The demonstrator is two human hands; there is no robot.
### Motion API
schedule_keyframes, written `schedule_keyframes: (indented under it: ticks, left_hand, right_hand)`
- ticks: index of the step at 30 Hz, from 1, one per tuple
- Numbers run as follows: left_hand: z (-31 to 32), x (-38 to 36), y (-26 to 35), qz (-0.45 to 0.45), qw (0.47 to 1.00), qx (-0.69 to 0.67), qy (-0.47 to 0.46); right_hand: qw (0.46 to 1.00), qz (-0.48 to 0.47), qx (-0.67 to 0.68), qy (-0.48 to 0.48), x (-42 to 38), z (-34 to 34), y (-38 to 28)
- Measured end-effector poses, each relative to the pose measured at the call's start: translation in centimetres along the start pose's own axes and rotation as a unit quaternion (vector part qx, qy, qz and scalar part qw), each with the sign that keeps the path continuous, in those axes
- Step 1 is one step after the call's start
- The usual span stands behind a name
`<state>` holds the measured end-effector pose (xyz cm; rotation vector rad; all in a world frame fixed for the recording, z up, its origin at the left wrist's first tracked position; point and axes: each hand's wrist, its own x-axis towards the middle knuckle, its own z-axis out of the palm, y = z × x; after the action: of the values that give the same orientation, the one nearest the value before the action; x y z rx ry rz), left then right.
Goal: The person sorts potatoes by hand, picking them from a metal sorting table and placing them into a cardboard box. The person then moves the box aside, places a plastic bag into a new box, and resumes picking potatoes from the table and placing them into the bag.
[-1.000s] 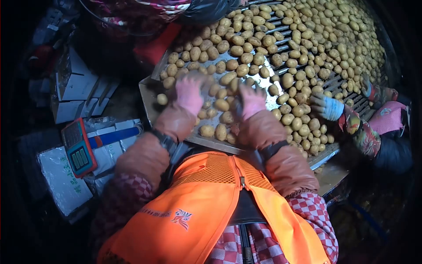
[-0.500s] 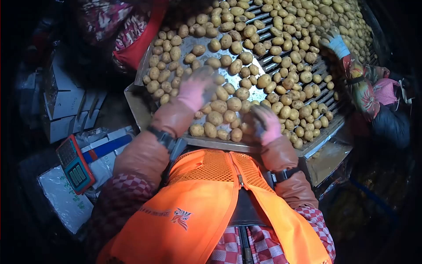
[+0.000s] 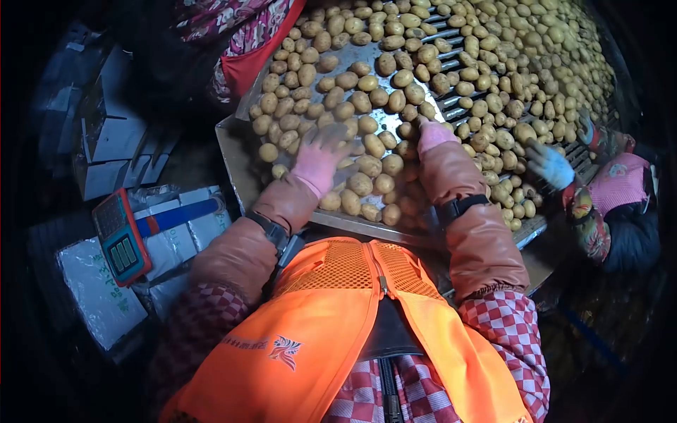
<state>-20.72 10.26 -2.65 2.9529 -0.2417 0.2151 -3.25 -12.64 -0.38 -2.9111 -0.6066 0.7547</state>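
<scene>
Many potatoes (image 3: 360,184) cover a metal tray (image 3: 362,55) in front of me. My left hand (image 3: 319,156), in a pink glove with dark fingers, lies over potatoes at the tray's left middle. Its fingers are stretched out and somewhat blurred, with no potato seen in its grip. My right hand (image 3: 435,134), also in a pink glove, reaches farther forward among potatoes near the tray's right edge. Its fingers are mostly hidden, so whether they hold a potato cannot be told.
Right of the tray, potatoes lie on metal slats (image 3: 451,35). A co-worker's gloved hand (image 3: 551,166) is over them; another person's red-edged clothing (image 3: 243,67) shows at upper left. A scale (image 3: 121,236), white boxes (image 3: 99,289) and stacked cartons (image 3: 116,144) stand left.
My right hand has moved forward from the tray's near edge. My left hand stays low over the potatoes. The co-worker's hand at right has come nearer. The view has shifted slightly.
</scene>
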Motion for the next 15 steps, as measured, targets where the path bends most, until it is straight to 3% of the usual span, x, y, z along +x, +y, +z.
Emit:
schedule_keyframes:
  ticks: [2, 3, 5, 6, 7, 8, 9, 10, 11, 12, 13, 14, 15]
  left_hand:
    - [-0.2, -0.2, -1.6, -0.028, 0.999, -0.037, -0.023]
    - [-1.3, -0.2, -1.8, -0.029, 0.998, -0.045, 0.022]
    - [0.1, -1.4, -3.1, -0.153, 0.988, -0.028, 0.015]
    - [1.3, -2.2, -3.3, -0.213, 0.977, -0.022, 0.009]
    - [2.0, -2.3, -3.0, -0.223, 0.97, 0.039, 0.092]
    - [0.7, -1.7, -2.0, -0.204, 0.975, 0.004, 0.086]
    - [-1.8, -0.4, -0.4, -0.186, 0.979, -0.031, 0.08]
    - [-2.9, 0.6, 1.1, -0.167, 0.981, -0.066, 0.073]
    - [-2.2, 1.8, 3.1, -0.116, 0.988, -0.1, 0.022]
    - [-1.5, 3.1, 5.4, -0.064, 0.988, -0.134, -0.028]
    - [-1.8, 4.2, 8.3, 0.054, 0.987, -0.142, -0.058]
    - [-2.4, 4.9, 10.4, 0.172, 0.97, -0.147, -0.086]
    - [-1.3, 5.1, 10.6, 0.207, 0.967, -0.139, -0.059]
  right_hand:
    - [0.999, 0.004, -0.034, -0.03, 0.2, 0.1, -0.7]
    - [0.998, -0.002, -0.046, -0.037, 0.3, 0.0, -0.8]
    - [1.0, -0.009, -0.024, -0.015, 0.5, 0.1, 0.0]
    - [0.993, -0.019, 0.114, 0.014, 0.4, 1.5, 1.8]
    - [0.967, -0.028, 0.249, 0.044, 0.2, 3.3, 3.9]
    - [0.922, -0.037, 0.379, 0.074, -0.4, 4.4, 5.0]
    - [0.821, 0.026, 0.57, 0.008, -3.4, 1.4, 4.8]
    - [0.676, 0.087, 0.729, -0.059, -7.0, -1.6, 4.4]
    - [0.613, 0.146, 0.776, -0.001, -9.1, -1.3, 4.9]
    - [0.577, 0.151, 0.803, 0.026, -10.4, 0.0, 7.0]
    - [0.539, 0.154, 0.826, 0.053, -11.7, 1.2, 9.1]
    - [0.534, 0.105, 0.838, 0.049, -11.9, 4.7, 13.0]
    - [0.59, 0.098, 0.798, 0.071, -12.0, 5.5, 13.7]
